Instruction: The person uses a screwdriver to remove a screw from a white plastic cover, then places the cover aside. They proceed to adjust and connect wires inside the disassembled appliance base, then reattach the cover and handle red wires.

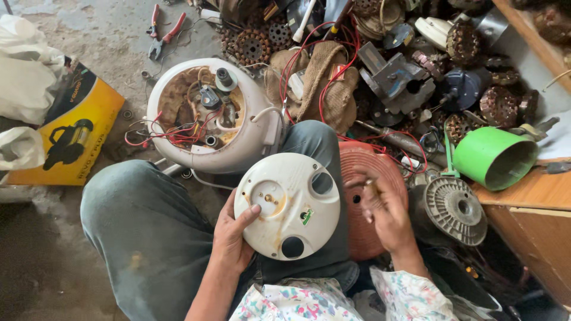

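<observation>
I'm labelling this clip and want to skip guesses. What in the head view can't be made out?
- Right hand: motion-blurred; something small shows at its fingertips, but what it is cannot be told.
- Round white cover, gripped by the left hand: its underside faces away.
- Red ribbed disc: partly hidden behind the right hand and the cover.
- Yellow box: partly covered by white bags.

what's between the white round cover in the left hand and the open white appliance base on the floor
In the head view, the person's jeans-clad knee lies between the white round cover and the open appliance base, plus a thin white cord.
</observation>
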